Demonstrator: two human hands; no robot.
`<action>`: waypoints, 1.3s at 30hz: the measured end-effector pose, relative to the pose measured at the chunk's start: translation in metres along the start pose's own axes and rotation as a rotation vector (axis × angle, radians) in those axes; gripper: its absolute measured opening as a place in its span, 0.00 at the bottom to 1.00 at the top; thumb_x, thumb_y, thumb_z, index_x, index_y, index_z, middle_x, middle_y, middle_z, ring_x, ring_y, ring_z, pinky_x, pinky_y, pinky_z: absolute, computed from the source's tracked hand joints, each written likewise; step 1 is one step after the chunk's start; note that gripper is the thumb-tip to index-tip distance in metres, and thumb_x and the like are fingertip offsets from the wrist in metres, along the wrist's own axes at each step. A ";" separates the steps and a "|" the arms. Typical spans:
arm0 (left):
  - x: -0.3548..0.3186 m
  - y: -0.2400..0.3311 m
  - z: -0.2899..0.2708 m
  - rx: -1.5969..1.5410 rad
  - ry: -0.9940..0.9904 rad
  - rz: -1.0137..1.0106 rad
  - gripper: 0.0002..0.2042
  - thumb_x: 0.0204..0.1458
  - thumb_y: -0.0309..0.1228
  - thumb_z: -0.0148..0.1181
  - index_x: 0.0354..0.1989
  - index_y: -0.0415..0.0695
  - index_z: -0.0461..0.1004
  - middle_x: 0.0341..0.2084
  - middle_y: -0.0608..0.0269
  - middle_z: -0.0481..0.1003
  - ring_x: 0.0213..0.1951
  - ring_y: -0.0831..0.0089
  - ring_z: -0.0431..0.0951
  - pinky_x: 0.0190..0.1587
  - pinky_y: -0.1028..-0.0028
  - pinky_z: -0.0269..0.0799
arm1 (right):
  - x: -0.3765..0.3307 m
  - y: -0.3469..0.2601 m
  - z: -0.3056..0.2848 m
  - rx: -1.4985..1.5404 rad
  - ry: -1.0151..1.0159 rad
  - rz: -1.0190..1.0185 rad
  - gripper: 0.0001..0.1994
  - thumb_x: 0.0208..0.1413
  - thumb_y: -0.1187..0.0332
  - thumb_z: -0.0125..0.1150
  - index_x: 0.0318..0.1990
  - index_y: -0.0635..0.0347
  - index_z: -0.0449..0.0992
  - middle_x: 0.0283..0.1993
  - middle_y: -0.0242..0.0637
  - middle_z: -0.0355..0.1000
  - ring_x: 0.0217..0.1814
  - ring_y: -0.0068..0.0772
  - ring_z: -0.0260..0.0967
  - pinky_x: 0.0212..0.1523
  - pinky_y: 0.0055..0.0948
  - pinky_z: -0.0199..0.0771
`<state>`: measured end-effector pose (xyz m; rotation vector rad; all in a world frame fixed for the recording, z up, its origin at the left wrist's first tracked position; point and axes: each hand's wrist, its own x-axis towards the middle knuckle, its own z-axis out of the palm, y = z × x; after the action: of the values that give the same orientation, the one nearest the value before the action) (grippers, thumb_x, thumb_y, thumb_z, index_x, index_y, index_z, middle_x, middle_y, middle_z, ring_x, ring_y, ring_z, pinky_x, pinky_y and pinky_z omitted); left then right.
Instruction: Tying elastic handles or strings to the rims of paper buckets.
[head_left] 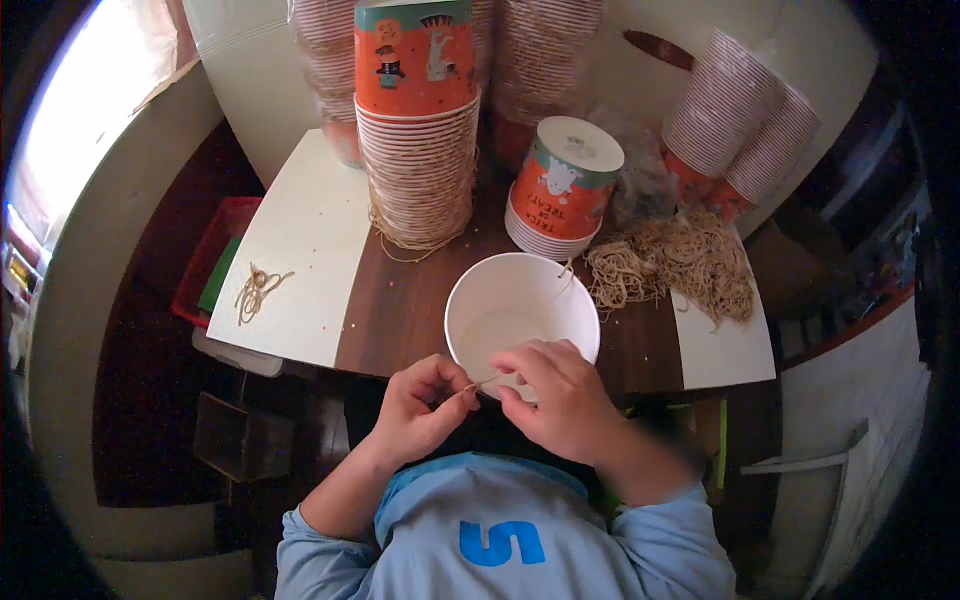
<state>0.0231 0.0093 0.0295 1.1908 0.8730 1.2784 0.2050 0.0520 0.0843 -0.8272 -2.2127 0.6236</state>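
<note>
A white paper bucket stands mouth up at the table's near edge, in front of my body. My left hand is at its near rim, thumb and forefinger pinched on a thin piece of string. Over the bucket's mouth, my right hand has curled fingers and holds the string's other end between thumb and fingertips. On the rim's far right side, a short bit of string passes through the wall. My hands hide part of the near rim.
Behind the bucket stand a tall stack of upside-down orange buckets and a shorter stack. Tangled string lies at right, a small bundle at left. Wrapped bucket stacks stand at the back right. The table's near edge is close.
</note>
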 end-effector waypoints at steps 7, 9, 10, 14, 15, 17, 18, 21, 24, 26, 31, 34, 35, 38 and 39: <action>0.003 0.000 -0.001 0.054 -0.014 0.026 0.03 0.51 0.23 0.56 0.31 0.39 0.68 0.25 0.68 0.73 0.28 0.85 0.70 0.31 0.84 0.66 | -0.006 0.005 -0.008 -0.175 -0.024 -0.089 0.11 0.37 0.76 0.64 0.32 0.56 0.73 0.32 0.34 0.69 0.35 0.38 0.68 0.38 0.35 0.66; 0.002 0.000 -0.001 0.043 -0.015 0.017 0.03 0.51 0.23 0.56 0.31 0.39 0.68 0.25 0.68 0.73 0.28 0.85 0.71 0.31 0.84 0.66 | -0.006 0.004 -0.006 -0.212 -0.008 -0.066 0.11 0.37 0.75 0.64 0.32 0.56 0.73 0.32 0.34 0.68 0.36 0.38 0.68 0.38 0.35 0.65; 0.002 0.000 0.000 0.032 -0.017 0.007 0.03 0.51 0.23 0.56 0.31 0.39 0.68 0.25 0.68 0.73 0.29 0.85 0.71 0.31 0.84 0.66 | -0.005 0.004 -0.005 -0.229 0.017 -0.066 0.11 0.37 0.75 0.65 0.32 0.56 0.73 0.32 0.34 0.68 0.36 0.38 0.67 0.38 0.35 0.65; 0.001 0.000 0.000 0.013 -0.028 -0.009 0.03 0.51 0.22 0.56 0.31 0.39 0.69 0.25 0.68 0.73 0.28 0.85 0.71 0.31 0.84 0.67 | -0.002 0.002 -0.004 -0.314 0.020 -0.144 0.11 0.37 0.75 0.65 0.31 0.56 0.72 0.32 0.34 0.66 0.36 0.39 0.66 0.38 0.36 0.64; 0.001 -0.002 -0.001 0.047 -0.022 0.006 0.03 0.51 0.22 0.56 0.31 0.39 0.69 0.25 0.68 0.73 0.28 0.85 0.71 0.31 0.84 0.67 | -0.002 0.003 -0.003 -0.313 0.020 -0.144 0.11 0.37 0.75 0.65 0.31 0.56 0.72 0.32 0.34 0.66 0.36 0.39 0.66 0.38 0.36 0.64; 0.000 -0.003 -0.002 0.081 -0.017 0.020 0.03 0.51 0.22 0.56 0.31 0.39 0.69 0.25 0.68 0.73 0.28 0.85 0.71 0.31 0.84 0.67 | -0.002 0.003 -0.003 -0.396 -0.070 -0.198 0.10 0.38 0.75 0.64 0.31 0.57 0.72 0.31 0.34 0.66 0.34 0.38 0.65 0.38 0.36 0.64; 0.000 -0.002 0.000 0.068 -0.001 0.024 0.03 0.51 0.23 0.56 0.31 0.39 0.69 0.25 0.68 0.73 0.28 0.85 0.71 0.30 0.84 0.66 | -0.004 0.001 -0.004 -0.397 -0.070 -0.198 0.10 0.38 0.75 0.64 0.31 0.57 0.72 0.31 0.34 0.66 0.34 0.38 0.65 0.38 0.36 0.64; -0.003 0.003 0.004 0.081 0.036 0.025 0.03 0.52 0.23 0.56 0.31 0.39 0.69 0.25 0.68 0.73 0.27 0.86 0.70 0.30 0.85 0.66 | -0.010 -0.007 -0.007 -0.390 -0.037 -0.200 0.10 0.38 0.75 0.64 0.31 0.57 0.72 0.32 0.34 0.66 0.34 0.38 0.66 0.37 0.35 0.63; -0.009 0.004 0.005 0.087 0.055 0.021 0.02 0.52 0.23 0.56 0.31 0.39 0.69 0.25 0.69 0.73 0.27 0.87 0.70 0.30 0.85 0.66 | -0.011 -0.010 -0.005 -0.350 0.013 -0.187 0.10 0.38 0.75 0.64 0.31 0.57 0.72 0.31 0.34 0.66 0.33 0.38 0.66 0.35 0.34 0.63; -0.010 0.003 0.005 0.064 0.049 0.017 0.02 0.52 0.23 0.56 0.31 0.39 0.69 0.25 0.69 0.73 0.27 0.88 0.69 0.30 0.85 0.66 | -0.009 -0.010 -0.003 -0.317 0.045 -0.116 0.11 0.37 0.74 0.64 0.31 0.57 0.72 0.31 0.34 0.67 0.33 0.37 0.66 0.35 0.34 0.63; -0.008 0.001 0.003 0.067 0.019 0.038 0.02 0.52 0.22 0.55 0.32 0.39 0.68 0.25 0.70 0.72 0.27 0.88 0.69 0.29 0.86 0.65 | -0.005 -0.002 0.001 -0.307 -0.044 -0.143 0.09 0.41 0.70 0.63 0.31 0.57 0.70 0.31 0.36 0.63 0.35 0.38 0.65 0.37 0.38 0.61; -0.008 0.001 0.003 0.048 0.024 0.027 0.04 0.51 0.21 0.56 0.33 0.39 0.68 0.27 0.69 0.72 0.28 0.87 0.70 0.30 0.86 0.66 | -0.005 -0.006 0.001 -0.362 -0.051 -0.174 0.09 0.42 0.70 0.63 0.30 0.57 0.69 0.30 0.36 0.62 0.33 0.38 0.64 0.36 0.39 0.62; -0.008 0.001 0.004 0.047 0.027 0.028 0.04 0.51 0.21 0.56 0.33 0.39 0.68 0.27 0.69 0.72 0.28 0.87 0.70 0.30 0.86 0.66 | -0.007 -0.010 0.000 -0.393 -0.039 -0.185 0.09 0.42 0.70 0.63 0.30 0.57 0.69 0.29 0.36 0.62 0.32 0.39 0.64 0.35 0.38 0.63; -0.008 0.000 0.008 0.067 0.047 0.086 0.07 0.49 0.20 0.57 0.36 0.39 0.68 0.29 0.67 0.73 0.29 0.85 0.71 0.31 0.85 0.68 | -0.020 -0.024 0.000 -0.319 -0.038 -0.150 0.08 0.42 0.71 0.63 0.29 0.57 0.69 0.30 0.36 0.63 0.30 0.38 0.65 0.31 0.37 0.65; -0.010 0.001 0.010 0.076 0.083 0.098 0.08 0.49 0.20 0.58 0.37 0.39 0.68 0.30 0.66 0.73 0.30 0.85 0.72 0.32 0.84 0.68 | -0.024 -0.028 0.002 -0.304 -0.019 -0.149 0.08 0.43 0.72 0.63 0.30 0.58 0.69 0.30 0.36 0.63 0.28 0.37 0.66 0.28 0.34 0.68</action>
<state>0.0313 -0.0025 0.0312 1.2603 0.9402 1.3923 0.2064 0.0154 0.0904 -0.7971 -2.3960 0.2265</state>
